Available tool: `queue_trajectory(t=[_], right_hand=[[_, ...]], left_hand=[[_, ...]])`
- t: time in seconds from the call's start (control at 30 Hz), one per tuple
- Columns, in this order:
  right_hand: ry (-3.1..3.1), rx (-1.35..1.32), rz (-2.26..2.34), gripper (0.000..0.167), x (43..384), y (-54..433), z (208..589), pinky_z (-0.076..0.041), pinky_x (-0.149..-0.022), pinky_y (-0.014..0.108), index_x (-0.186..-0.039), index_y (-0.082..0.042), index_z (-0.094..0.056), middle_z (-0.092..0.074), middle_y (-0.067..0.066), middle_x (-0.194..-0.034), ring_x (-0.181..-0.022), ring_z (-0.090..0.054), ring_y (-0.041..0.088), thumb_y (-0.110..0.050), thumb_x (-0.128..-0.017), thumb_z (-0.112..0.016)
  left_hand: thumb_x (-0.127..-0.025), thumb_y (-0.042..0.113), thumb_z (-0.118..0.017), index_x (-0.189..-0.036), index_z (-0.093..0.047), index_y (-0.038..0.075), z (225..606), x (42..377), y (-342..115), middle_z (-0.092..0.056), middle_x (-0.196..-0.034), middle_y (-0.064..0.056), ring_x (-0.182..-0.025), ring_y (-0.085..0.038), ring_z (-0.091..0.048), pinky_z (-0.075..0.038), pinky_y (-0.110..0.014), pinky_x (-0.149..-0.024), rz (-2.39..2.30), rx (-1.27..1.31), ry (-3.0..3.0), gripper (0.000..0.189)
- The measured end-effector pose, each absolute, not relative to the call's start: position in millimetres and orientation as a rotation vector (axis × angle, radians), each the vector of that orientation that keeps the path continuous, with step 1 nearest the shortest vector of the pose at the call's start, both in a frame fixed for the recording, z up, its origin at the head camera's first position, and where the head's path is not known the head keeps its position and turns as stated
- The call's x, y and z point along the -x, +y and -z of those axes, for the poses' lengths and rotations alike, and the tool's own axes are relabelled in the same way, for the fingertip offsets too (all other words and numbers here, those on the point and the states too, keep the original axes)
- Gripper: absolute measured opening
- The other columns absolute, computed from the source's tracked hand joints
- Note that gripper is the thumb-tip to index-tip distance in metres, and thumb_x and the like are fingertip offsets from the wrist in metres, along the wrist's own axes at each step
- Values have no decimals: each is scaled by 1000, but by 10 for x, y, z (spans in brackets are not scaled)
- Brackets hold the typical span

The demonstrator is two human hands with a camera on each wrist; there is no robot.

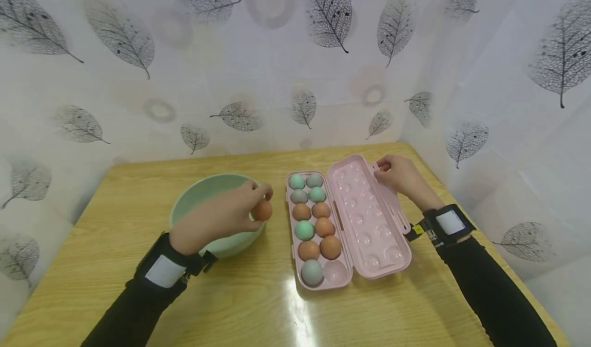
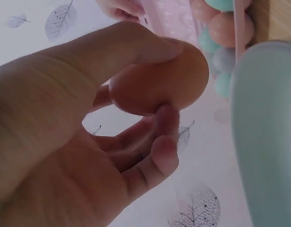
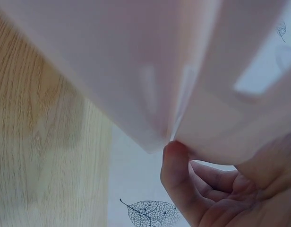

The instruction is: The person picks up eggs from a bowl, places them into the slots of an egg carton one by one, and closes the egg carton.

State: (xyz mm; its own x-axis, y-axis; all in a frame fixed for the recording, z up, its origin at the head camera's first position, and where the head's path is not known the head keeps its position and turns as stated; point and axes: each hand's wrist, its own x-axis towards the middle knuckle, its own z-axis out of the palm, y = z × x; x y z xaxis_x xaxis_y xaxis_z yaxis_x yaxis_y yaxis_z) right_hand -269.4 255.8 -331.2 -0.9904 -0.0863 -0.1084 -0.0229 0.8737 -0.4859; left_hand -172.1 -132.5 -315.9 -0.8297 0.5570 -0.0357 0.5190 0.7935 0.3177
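Note:
My left hand (image 1: 231, 208) pinches a brown egg (image 2: 159, 78) between thumb and fingers, above the right rim of a pale green bowl (image 1: 194, 193). To the right lies a pink egg carton (image 1: 333, 284), its lid (image 1: 365, 218) folded back. Brown, green and grey eggs (image 1: 324, 227) fill its cups except the near right one, which holds nothing. At the lid's far right edge, my right hand (image 1: 401, 175) grips the pink flap (image 3: 221, 118) between thumb and fingers. The bowl's inside is mostly hidden by my left hand and forearm.
The wooden table (image 1: 258, 306) carries the bowl and carton side by side. Behind and to the right hangs a pale leaf-print sheet (image 1: 277, 70), close to the table's far and right edges.

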Motion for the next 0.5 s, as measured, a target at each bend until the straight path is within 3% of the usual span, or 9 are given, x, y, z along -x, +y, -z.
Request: queue_trajectory(t=[0.37,0.5], right_hand=[[2922,94,749,48,2691,2568,3315,-55,-91,47,-135,9,-54,-62,28,-124,-109,-61,39,-22,-99,-56],[2929,109,755,48,2684,2588,3320,-54,-90,47,-134,10,-55,-62,28,-123,-108,-61,38,-22,-98,-57]], left_hand=[[-83,17,-81,-135,-56,16,3186,1630,-1009,-56,-111,-9,-80,-15,-57,-51,-23,-66,-468,-967,2802,58],[-81,16,-80,-130,-57,14,3200,1612,-910,-56,-109,-9,-85,-16,-58,-53,-26,-70,-493,-1059,2794,54]])
